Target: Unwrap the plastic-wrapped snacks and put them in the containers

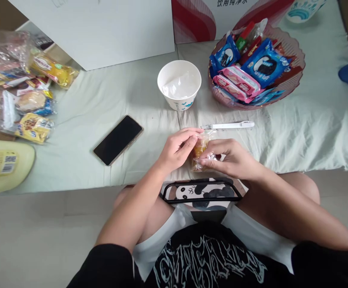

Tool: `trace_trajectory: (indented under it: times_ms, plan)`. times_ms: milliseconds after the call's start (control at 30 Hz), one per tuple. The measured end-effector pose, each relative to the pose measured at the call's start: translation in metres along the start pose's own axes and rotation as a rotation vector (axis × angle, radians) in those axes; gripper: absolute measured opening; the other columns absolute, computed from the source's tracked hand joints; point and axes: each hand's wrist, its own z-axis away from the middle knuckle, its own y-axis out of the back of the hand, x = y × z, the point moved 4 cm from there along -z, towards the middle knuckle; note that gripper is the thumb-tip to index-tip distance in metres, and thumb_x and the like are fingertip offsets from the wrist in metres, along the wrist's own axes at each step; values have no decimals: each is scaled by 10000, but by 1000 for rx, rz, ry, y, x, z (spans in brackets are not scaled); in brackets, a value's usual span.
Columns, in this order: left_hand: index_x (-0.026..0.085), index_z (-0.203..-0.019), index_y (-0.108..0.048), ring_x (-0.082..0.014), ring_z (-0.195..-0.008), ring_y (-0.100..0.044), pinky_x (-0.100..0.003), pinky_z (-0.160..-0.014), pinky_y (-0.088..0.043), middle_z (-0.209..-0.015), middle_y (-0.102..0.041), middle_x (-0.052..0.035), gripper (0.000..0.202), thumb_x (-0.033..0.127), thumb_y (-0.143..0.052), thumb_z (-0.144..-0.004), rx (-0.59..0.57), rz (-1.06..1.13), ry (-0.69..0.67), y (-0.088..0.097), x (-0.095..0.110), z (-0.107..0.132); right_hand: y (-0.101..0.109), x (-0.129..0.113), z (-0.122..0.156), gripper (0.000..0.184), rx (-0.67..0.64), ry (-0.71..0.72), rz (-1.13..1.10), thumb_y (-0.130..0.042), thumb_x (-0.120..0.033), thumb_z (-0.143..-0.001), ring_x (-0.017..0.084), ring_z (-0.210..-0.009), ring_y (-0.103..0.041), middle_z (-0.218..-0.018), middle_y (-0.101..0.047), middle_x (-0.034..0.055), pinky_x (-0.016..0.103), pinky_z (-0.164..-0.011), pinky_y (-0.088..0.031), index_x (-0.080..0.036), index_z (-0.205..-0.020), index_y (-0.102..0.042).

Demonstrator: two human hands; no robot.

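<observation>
A small snack in a clear wrapper [201, 150], orange-brown inside, is held over the front edge of the pale green sheet [102, 160]. My left hand [177, 150] pinches its upper left side with curled fingers. My right hand [231, 160] grips its lower right side, fingers pressed together on the wrapper. Both hands hover above my lap, just over a black-rimmed panda-print bag [201, 192]. A white paper bowl [179, 84] with a clear wrapper inside stands a little beyond the hands.
A white pen [229, 125] lies just beyond my hands. A dark phone [118, 139] lies to the left. A pink basket [294, 76] of packaged biscuits stands at the back right. Bagged snacks [30, 104] sit far left, above a yellow object [3, 164]. A white box [102, 28] stands behind.
</observation>
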Motion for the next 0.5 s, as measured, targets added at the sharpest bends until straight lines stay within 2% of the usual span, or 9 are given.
trace_trajectory:
  times_ms: [67, 167, 267, 367, 433, 500]
  plan:
    - [188, -1011, -747, -211, -1129, -748, -382, -979, -605, -1202, -780, -130, 352, 445, -512, -1058, -60, 34, -26, -2, 1, 1, -1, 6, 4, 204, -15, -55, -47, -702, -331, -968, 100, -653, -619, -749, -710, 19, 237, -628, -494, -164, -856, -736]
    - [202, -1046, -739, -286, -1245, -700, -451, -997, -608, -1282, -740, -144, 342, 513, -735, -905, -152, -27, -115, -8, 7, 5, 3, 18, 9, 264, 138, -138, -53, -716, -382, -944, 71, -540, -475, -634, -576, -40, 216, -516, -396, -182, -802, -620]
    - [217, -1055, -731, -344, -1415, -581, -543, -1112, -549, -1344, -699, -141, 325, 379, -851, -801, -167, -161, -97, -13, 12, 8, 7, 27, 13, 371, 325, -157, 42, -769, -476, -883, 82, -550, -452, -648, -515, -51, 229, -514, -390, -209, -788, -528]
    - [229, -1022, -741, -321, -1398, -598, -532, -1103, -567, -1302, -709, -116, 224, 300, -824, -827, -152, -193, -56, -16, 13, 9, 12, 30, 17, 423, 471, -111, 237, -797, -555, -829, 177, -810, -619, -934, -650, 50, 309, -661, -530, -217, -1011, -618]
    - [234, -1021, -756, -314, -1359, -628, -525, -1081, -587, -1249, -721, -105, 221, 302, -831, -825, -131, -196, -91, -16, 12, 8, 12, 29, 18, 449, 427, -42, 293, -734, -547, -885, 257, -1110, -647, -1187, -664, 122, 411, -876, -585, -226, -1185, -640]
    - [242, -1036, -773, -311, -1339, -640, -537, -1085, -585, -1211, -719, -95, 225, 284, -834, -823, -93, -215, -152, -14, 11, 8, 10, 28, 20, 421, 329, 13, 275, -671, -506, -947, 290, -1298, -602, -1327, -640, 144, 490, -1058, -545, -233, -1265, -642]
